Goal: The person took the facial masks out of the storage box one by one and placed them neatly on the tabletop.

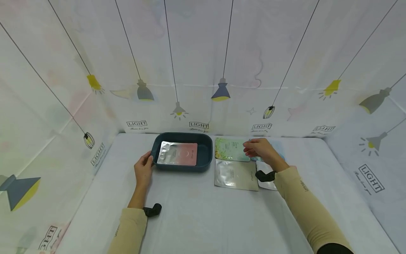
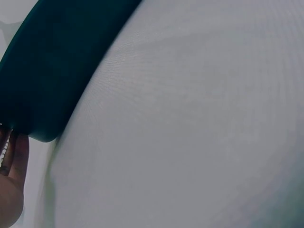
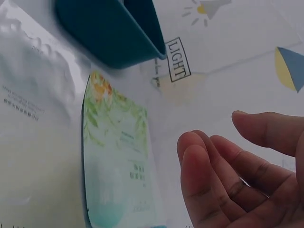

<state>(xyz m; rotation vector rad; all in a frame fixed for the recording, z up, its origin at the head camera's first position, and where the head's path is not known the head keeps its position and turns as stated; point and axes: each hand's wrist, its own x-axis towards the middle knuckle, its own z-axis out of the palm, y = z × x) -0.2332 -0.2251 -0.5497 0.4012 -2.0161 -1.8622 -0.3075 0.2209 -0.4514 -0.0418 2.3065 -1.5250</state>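
My left hand [image 1: 143, 171] is at the left end of a dark teal tray [image 1: 182, 169], its fingertips touching the outer wall. In the left wrist view its fingers [image 2: 19, 156] look fairly straight against that wall. A pink and silver mask sachet [image 1: 180, 154] lies inside the tray. My right hand [image 1: 260, 151] is over the sachets to the right, fingers loosely bent and holding nothing. Beneath and beside it are a green floral sachet [image 1: 231, 149] and a light blue sachet [image 1: 276, 145], the latter partly hidden by the hand.
Nearer me lie a beige and silver sachet [image 1: 236, 175] and a whitish sachet [image 1: 268, 185], partly covered by the right wrist and its black strap. All rest on a white-covered table [image 1: 196, 218]. A curtain [image 1: 196, 53] printed with lamps hangs behind and at both sides.
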